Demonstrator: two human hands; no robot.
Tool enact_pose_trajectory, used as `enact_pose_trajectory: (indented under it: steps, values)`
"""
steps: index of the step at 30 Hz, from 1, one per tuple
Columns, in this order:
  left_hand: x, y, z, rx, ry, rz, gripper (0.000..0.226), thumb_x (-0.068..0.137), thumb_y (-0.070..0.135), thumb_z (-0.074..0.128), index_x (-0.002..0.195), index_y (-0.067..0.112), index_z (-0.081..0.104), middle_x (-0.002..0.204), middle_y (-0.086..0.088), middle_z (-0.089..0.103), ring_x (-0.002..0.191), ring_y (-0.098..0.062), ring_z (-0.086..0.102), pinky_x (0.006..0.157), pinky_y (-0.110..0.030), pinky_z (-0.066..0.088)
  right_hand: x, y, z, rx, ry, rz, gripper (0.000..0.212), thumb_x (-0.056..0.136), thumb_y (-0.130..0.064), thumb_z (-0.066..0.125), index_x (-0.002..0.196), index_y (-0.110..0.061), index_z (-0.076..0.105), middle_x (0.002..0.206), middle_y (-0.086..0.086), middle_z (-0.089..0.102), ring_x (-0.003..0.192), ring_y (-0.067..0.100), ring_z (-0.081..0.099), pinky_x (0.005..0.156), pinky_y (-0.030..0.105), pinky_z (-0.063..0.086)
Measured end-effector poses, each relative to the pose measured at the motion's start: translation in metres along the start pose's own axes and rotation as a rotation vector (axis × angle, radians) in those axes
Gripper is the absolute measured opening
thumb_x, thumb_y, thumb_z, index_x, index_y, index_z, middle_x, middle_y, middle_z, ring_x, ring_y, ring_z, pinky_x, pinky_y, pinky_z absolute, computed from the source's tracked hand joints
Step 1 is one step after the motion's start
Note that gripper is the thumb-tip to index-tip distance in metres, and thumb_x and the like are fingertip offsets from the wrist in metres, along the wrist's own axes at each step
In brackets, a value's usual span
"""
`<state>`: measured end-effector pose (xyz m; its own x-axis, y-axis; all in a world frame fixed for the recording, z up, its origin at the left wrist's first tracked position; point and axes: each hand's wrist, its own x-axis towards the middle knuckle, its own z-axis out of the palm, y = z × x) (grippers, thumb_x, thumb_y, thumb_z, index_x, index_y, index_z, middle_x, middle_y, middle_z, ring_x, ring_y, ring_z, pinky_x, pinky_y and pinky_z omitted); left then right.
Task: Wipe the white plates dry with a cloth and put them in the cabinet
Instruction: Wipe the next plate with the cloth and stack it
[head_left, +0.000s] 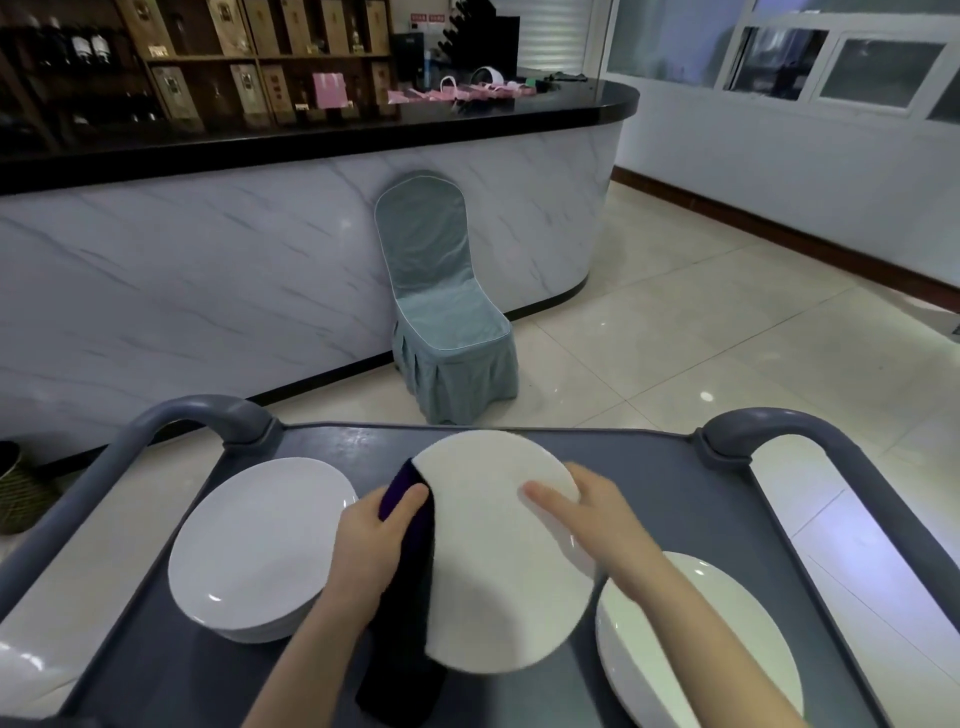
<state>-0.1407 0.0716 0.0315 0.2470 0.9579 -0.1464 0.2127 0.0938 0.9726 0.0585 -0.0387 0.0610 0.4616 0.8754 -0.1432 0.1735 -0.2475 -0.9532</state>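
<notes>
A white plate (493, 561) is held tilted above the grey cart top (649, 499). My right hand (587, 514) grips its right rim, thumb on the near face. My left hand (371, 545) holds a dark purple cloth (410, 613) against the plate's left edge, and the cloth hangs down to the cart. A stack of white plates (254, 551) lies on the cart at the left. Another white plate (691, 654) lies at the right, partly under my right forearm. No cabinet is in sight.
The cart has raised grey handles at the far left (208, 410) and far right (779, 426). A chair with a grey-blue cover (441, 317) stands beyond it against a marble-fronted bar counter (208, 270). A woven basket (21, 493) sits on the floor at left.
</notes>
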Motion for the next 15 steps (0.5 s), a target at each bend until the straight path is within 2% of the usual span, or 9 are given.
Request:
enact_pose_trajectory:
  steps: [2, 4, 5, 7, 9, 10, 13, 15]
  values:
    - [0.004, 0.011, 0.001, 0.186, -0.216, 0.163, 0.028, 0.087, 0.031, 0.07, 0.07, 0.009, 0.066, 0.061, -0.006, 0.065, 0.054, -0.008, 0.053, 0.051, -0.019, 0.041, 0.005, -0.012, -0.004, -0.238, -0.149, -0.083, 0.029, 0.089, -0.041, 0.069, 0.07, -0.021, 0.06, 0.062, -0.015, 0.06, 0.057, 0.0, 0.053, 0.053, 0.013, 0.037]
    - [0.005, 0.016, 0.007, 0.318, -0.396, 0.27, 0.025, 0.085, 0.029, 0.072, 0.066, 0.016, 0.063, 0.054, 0.003, 0.056, 0.051, -0.003, 0.047, 0.051, -0.018, 0.036, 0.005, -0.017, 0.003, -0.435, -0.266, -0.173, 0.04, 0.092, -0.043, 0.064, 0.06, -0.024, 0.048, 0.054, -0.017, 0.047, 0.053, -0.001, 0.041, 0.052, 0.017, 0.031]
    - [0.003, 0.017, 0.01, 0.338, -0.446, 0.286, 0.027, 0.084, 0.028, 0.073, 0.063, 0.018, 0.06, 0.052, 0.008, 0.051, 0.05, -0.003, 0.044, 0.05, -0.018, 0.034, 0.004, -0.016, 0.008, -0.473, -0.293, -0.213, 0.042, 0.094, -0.043, 0.062, 0.06, -0.025, 0.044, 0.052, -0.016, 0.043, 0.053, 0.001, 0.038, 0.052, 0.019, 0.029]
    - [0.0, 0.013, 0.011, 0.297, -0.429, 0.264, 0.028, 0.086, 0.026, 0.071, 0.062, 0.018, 0.059, 0.054, 0.01, 0.051, 0.051, -0.004, 0.043, 0.05, -0.018, 0.033, 0.002, -0.014, 0.009, -0.472, -0.255, -0.278, 0.046, 0.095, -0.041, 0.061, 0.06, -0.023, 0.038, 0.052, -0.013, 0.037, 0.053, 0.003, 0.033, 0.052, 0.021, 0.027]
    - [-0.003, 0.006, 0.007, 0.178, -0.264, 0.186, 0.024, 0.089, 0.027, 0.069, 0.068, 0.015, 0.064, 0.056, 0.005, 0.058, 0.052, -0.006, 0.048, 0.051, -0.019, 0.039, 0.0, -0.015, 0.002, -0.364, -0.133, -0.245, 0.046, 0.095, -0.034, 0.063, 0.059, -0.02, 0.039, 0.054, -0.014, 0.037, 0.054, 0.003, 0.032, 0.052, 0.019, 0.026]
    - [-0.005, 0.001, 0.006, 0.092, -0.139, 0.121, 0.024, 0.089, 0.028, 0.068, 0.069, 0.015, 0.066, 0.057, 0.004, 0.062, 0.053, -0.007, 0.051, 0.051, -0.019, 0.041, -0.001, -0.014, 0.001, -0.256, -0.037, -0.191, 0.043, 0.094, -0.031, 0.064, 0.059, -0.016, 0.046, 0.057, -0.013, 0.041, 0.055, 0.004, 0.036, 0.053, 0.02, 0.029]
    - [-0.025, -0.008, 0.024, -0.249, 0.255, -0.127, 0.025, 0.092, 0.027, 0.064, 0.068, 0.021, 0.065, 0.06, 0.013, 0.065, 0.056, -0.002, 0.056, 0.054, -0.016, 0.043, -0.009, -0.007, 0.024, 0.285, 0.348, 0.079, 0.029, 0.095, -0.027, 0.061, 0.079, -0.003, 0.065, 0.071, -0.004, 0.062, 0.063, 0.011, 0.053, 0.056, 0.021, 0.045]
    - [-0.04, -0.007, 0.042, -0.402, 0.412, -0.235, 0.022, 0.094, 0.023, 0.062, 0.073, 0.028, 0.061, 0.064, 0.021, 0.064, 0.061, 0.007, 0.057, 0.059, -0.012, 0.039, -0.018, 0.001, 0.057, 0.58, 0.515, 0.25, 0.023, 0.099, -0.028, 0.055, 0.093, -0.01, 0.067, 0.085, -0.003, 0.07, 0.073, 0.014, 0.064, 0.062, 0.025, 0.052]
